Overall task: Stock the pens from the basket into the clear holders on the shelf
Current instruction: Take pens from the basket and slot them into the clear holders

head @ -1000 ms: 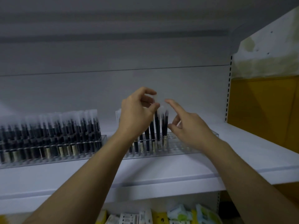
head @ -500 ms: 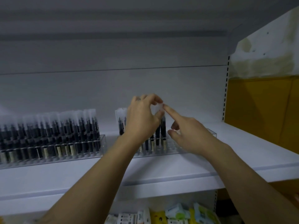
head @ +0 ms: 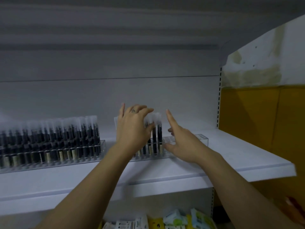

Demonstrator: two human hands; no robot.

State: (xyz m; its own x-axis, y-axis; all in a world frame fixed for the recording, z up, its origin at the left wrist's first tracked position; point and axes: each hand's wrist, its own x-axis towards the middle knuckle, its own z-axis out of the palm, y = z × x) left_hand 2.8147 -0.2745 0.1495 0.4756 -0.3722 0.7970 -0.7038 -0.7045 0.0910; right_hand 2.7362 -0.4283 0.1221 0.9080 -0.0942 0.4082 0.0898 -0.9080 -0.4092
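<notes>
Up at the white metal shelf (head: 247, 156), the left hand (head: 132, 131) lies with fingers spread and nearly straight across the frosted caps of the dark upright pens (head: 159, 133), clasping none that shows. Those pens stand under and just right of its thumb, in the long clear plastic holder (head: 203, 140). The right hand (head: 183, 142) hovers just right of them, fingers loose and straight, holding nothing. Well left of both hands, a second clear holder (head: 103, 146) is packed with similar pens.

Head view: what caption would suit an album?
Left hand and right hand at pens standing in a clear holder on a shelf.
</notes>
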